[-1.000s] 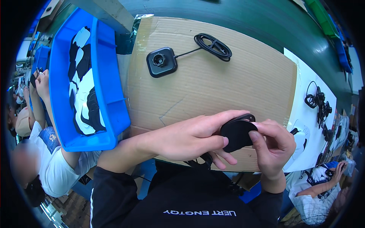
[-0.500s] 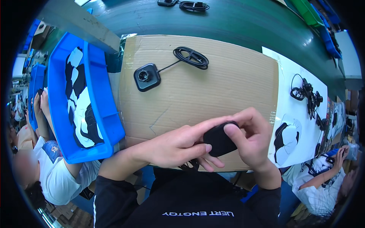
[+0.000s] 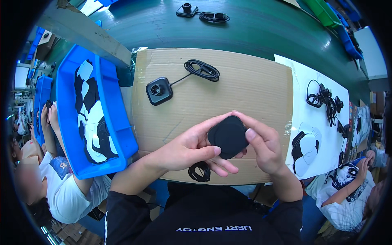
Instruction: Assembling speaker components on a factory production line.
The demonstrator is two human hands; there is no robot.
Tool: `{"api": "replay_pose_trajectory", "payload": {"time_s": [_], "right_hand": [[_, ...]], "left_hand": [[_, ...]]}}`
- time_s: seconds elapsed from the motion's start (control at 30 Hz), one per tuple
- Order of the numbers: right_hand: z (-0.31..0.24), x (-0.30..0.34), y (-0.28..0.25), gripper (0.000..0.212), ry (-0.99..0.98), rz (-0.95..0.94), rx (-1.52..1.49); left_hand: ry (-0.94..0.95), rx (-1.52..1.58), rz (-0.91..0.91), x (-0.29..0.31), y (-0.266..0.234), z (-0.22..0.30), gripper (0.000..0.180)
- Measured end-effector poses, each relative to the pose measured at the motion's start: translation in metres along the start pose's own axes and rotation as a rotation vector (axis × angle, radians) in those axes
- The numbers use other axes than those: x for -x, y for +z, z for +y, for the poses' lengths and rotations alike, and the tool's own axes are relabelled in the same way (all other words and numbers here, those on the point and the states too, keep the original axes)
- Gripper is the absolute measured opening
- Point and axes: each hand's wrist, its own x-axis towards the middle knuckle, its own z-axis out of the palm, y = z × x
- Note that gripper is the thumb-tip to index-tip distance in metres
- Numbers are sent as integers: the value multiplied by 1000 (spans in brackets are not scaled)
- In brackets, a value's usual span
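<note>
Both my hands hold a black, rounded-square cabled device [image 3: 228, 136] over the near part of the cardboard. Its flat, plain face is turned up. My left hand [image 3: 194, 149] grips its left side, thumb on the lower edge and the other fingers partly beneath. Closed on the right edge is my right hand [image 3: 267, 151], its thumb pressing the rim. A coiled black cable [image 3: 199, 171] hangs below my left hand; its link to the device is hidden. Farther off lies a similar square device [image 3: 159, 90] with a round socket on top and a coiled cable [image 3: 201, 70].
A blue bin [image 3: 122, 143] of black and white pads [image 3: 94, 126] stands left of the cardboard sheet [image 3: 245, 85]. On the white board [image 3: 286, 67] at right are more pads [image 3: 306, 147] and tangled cabled parts [image 3: 326, 102]. Another device [image 3: 187, 11] sits far back. People work on both sides.
The held device has shifted slightly left and been turned so its flat face shows fully. My right fingers have straightened along its far edge. The coiled cable now shows more below my left hand.
</note>
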Motion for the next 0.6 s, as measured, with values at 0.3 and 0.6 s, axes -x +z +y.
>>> {"api": "replay_pose_trajectory", "payload": {"time_s": [0.3,0.6], "right_hand": [[2,-1,8,49,-77,-8,-55],[-4,67,-37,56,-430,104,139]], "left_hand": [[14,-84,72,-6,-1,-6,72],[829,-1475,600,15,-10,5,74]]}}
